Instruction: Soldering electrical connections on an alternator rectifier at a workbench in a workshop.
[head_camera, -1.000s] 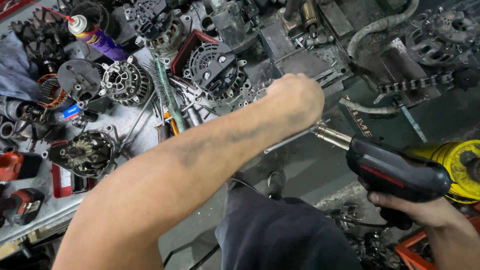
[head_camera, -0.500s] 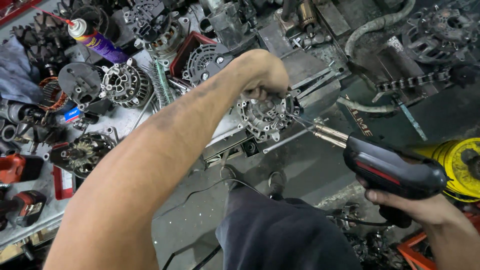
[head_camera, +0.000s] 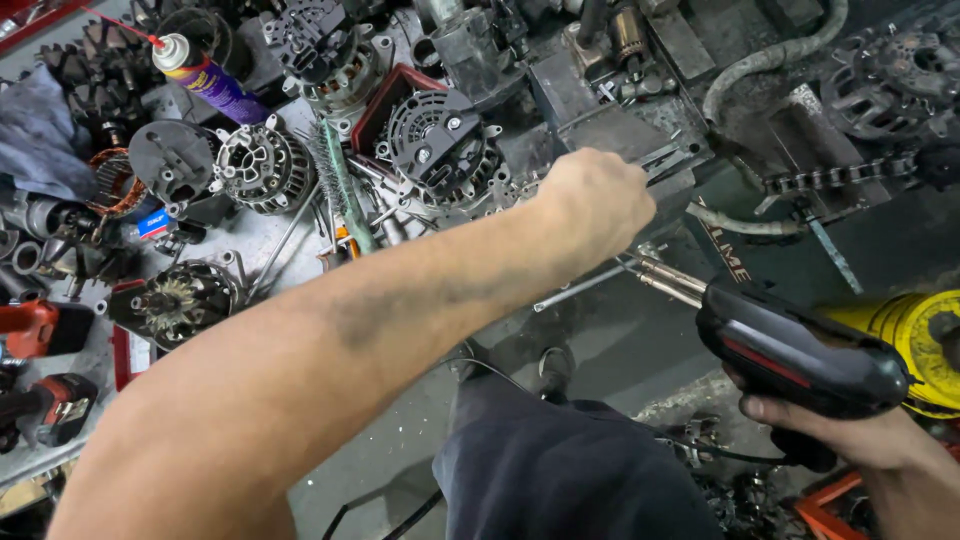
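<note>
Lowered since half a second earlier, the left hand (head_camera: 592, 205) hid the alternator part, its grip unclear, while the right hand (head_camera: 850, 435) clutched a black soldering gun (head_camera: 795, 350).

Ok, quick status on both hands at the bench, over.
Right hand gripping black soldering gun, tips aimed at the bench. Left hand fisted at bench edge, contents hidden. Alternators crowd the bench.

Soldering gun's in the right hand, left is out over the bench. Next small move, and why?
Probably bring the gun's tip up to whatever the left hand covers. The right hand holds the soldering gun with its tip just below and right of the left fist, not touching it. What the left hand grips is hidden, so steady that first.
</note>
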